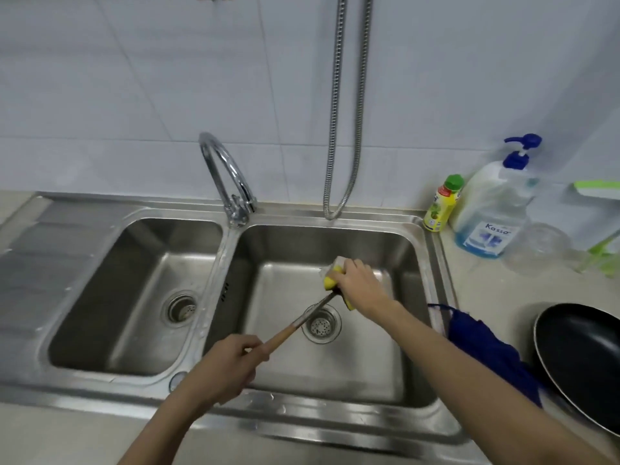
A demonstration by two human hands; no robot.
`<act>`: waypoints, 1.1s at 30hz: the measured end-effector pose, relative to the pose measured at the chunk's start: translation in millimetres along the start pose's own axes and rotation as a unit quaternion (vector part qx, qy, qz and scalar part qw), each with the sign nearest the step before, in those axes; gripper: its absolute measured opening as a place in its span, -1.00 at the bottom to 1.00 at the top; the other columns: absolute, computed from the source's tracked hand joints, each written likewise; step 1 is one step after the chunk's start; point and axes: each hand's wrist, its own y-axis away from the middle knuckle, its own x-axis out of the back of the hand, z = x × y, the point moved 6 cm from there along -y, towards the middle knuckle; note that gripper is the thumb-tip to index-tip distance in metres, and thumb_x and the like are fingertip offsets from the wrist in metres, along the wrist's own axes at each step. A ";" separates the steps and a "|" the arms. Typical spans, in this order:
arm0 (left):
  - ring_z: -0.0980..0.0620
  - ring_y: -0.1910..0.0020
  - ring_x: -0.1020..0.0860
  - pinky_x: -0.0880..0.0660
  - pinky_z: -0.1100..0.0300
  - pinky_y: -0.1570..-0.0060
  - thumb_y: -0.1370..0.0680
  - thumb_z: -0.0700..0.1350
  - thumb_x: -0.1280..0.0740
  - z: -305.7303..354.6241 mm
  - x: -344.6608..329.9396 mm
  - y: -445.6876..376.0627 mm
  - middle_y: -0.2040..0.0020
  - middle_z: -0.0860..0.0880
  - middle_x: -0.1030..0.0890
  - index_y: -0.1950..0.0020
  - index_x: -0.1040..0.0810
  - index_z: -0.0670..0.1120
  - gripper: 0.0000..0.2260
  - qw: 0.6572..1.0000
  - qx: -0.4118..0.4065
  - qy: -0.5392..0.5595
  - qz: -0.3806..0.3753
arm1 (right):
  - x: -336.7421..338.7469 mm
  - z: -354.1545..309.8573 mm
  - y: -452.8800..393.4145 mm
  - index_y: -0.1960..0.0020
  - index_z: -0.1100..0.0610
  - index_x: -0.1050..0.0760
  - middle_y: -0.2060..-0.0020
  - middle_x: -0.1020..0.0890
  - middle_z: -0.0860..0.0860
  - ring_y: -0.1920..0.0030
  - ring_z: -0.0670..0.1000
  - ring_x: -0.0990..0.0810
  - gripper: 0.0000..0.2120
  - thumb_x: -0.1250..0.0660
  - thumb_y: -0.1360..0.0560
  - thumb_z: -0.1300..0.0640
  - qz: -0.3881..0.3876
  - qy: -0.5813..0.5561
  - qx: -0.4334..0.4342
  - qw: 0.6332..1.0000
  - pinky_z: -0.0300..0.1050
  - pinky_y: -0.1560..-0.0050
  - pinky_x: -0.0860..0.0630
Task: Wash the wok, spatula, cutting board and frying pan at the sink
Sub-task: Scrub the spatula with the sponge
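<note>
Over the right basin of the sink, the left hand grips the spatula handle; the right hand presses a sponge around its blade. The pan waits at the bench's right edge. Wok and board are unseen; most work likely remains.

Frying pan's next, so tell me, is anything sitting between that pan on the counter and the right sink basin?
Yes: a blue cloth is draped over the sink's right rim, between the frying pan and the basin.
</note>
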 end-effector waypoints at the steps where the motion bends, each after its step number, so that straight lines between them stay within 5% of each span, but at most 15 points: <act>1: 0.08 0.58 -0.31 -0.24 0.25 0.56 -0.59 0.03 -0.28 -0.9 4.2 5.9 0.50 0.01 -0.45 0.10 -0.60 -0.13 -0.75 1.000 -0.001 0.000 0.011 | -2.7 -9.2 -5.4 -0.27 0.08 -0.46 -0.09 -0.48 0.18 -0.10 0.22 -0.44 -0.70 -0.23 -0.56 0.09 0.006 -0.015 0.003 1.000 0.05 -0.04 -0.36; 6: 0.15 0.59 -0.32 -0.27 0.27 0.56 -0.60 0.06 -0.24 -13.2 22.9 34.1 0.51 0.05 -0.42 0.20 -0.50 -0.20 -0.65 0.997 -0.008 -0.033 0.066 | -8.2 -42.6 -27.6 -0.11 0.10 -0.51 0.15 -0.54 0.13 0.17 0.16 -0.51 -0.61 -0.45 -0.37 -0.07 0.038 0.009 0.011 0.999 -0.02 0.20 -0.41; 10: 0.17 0.53 -0.38 -0.34 0.26 0.45 -0.61 0.08 -0.22 -26.3 40.7 51.2 0.49 0.07 -0.47 0.29 -0.53 -0.01 -0.68 0.990 -0.015 -0.114 0.087 | -9.4 -55.6 -38.7 -0.19 0.06 -0.45 0.04 -0.53 0.12 0.07 0.15 -0.48 -0.65 -0.35 -0.46 -0.05 0.053 0.033 0.014 0.998 -0.01 0.11 -0.37; 13: 0.16 0.56 -0.37 -0.32 0.31 0.47 -0.60 0.11 -0.22 -33.3 47.6 59.3 0.46 0.04 -0.49 0.20 -0.59 -0.11 -0.65 0.987 -0.006 -0.127 0.096 | -14.5 -55.9 -38.8 -0.13 0.12 -0.50 0.09 -0.55 0.16 0.11 0.18 -0.51 -0.70 -0.38 -0.46 0.02 0.070 0.013 -0.032 0.997 0.00 0.16 -0.40; 18: 0.14 0.52 -0.37 -0.31 0.29 0.44 -0.61 0.09 -0.21 -26.3 33.9 47.3 0.44 0.03 -0.46 0.17 -0.57 -0.19 -0.62 0.980 -0.013 -0.146 0.134 | -35.7 -92.4 -24.8 -0.09 0.05 -0.54 0.10 -0.55 0.08 0.10 0.14 -0.50 -0.79 -0.33 -0.47 0.04 0.063 -0.038 0.064 0.995 -0.03 0.16 -0.37; 23: 0.20 0.56 -0.38 -0.34 0.32 0.46 -0.62 0.03 -0.23 -28.4 18.0 51.5 0.45 0.06 -0.48 0.14 -0.59 -0.17 -0.68 0.992 0.000 -0.079 0.095 | -16.5 -42.3 -32.8 -0.08 0.11 -0.52 0.09 -0.52 0.16 0.10 0.20 -0.46 -0.75 -0.37 -0.44 0.07 0.100 -0.024 -0.070 0.992 0.00 0.14 -0.38; 28: 0.11 0.51 -0.41 -0.36 0.26 0.46 -0.59 0.01 -0.24 -16.0 11.4 35.3 0.40 -0.03 -0.53 0.22 -0.53 -0.18 -0.68 0.988 0.013 -0.098 0.121 | -28.6 -70.8 -13.2 -0.09 0.09 -0.57 0.08 -0.53 0.14 0.06 0.20 -0.46 -0.77 -0.29 -0.50 0.03 0.064 -0.189 -0.014 0.980 0.03 0.02 -0.40; 33: -0.03 0.23 -0.58 -0.43 0.11 0.27 -0.56 0.01 -0.25 -24.7 3.3 25.2 0.30 -0.03 -0.58 0.18 -0.58 -0.02 -0.80 0.977 0.021 -0.146 0.151 | -19.1 -120.7 21.4 -0.08 0.02 -0.59 0.05 -0.51 -0.02 -0.01 0.00 -0.39 -0.74 -0.24 -0.50 -0.05 0.038 -0.314 0.070 0.946 -0.13 -0.07 -0.34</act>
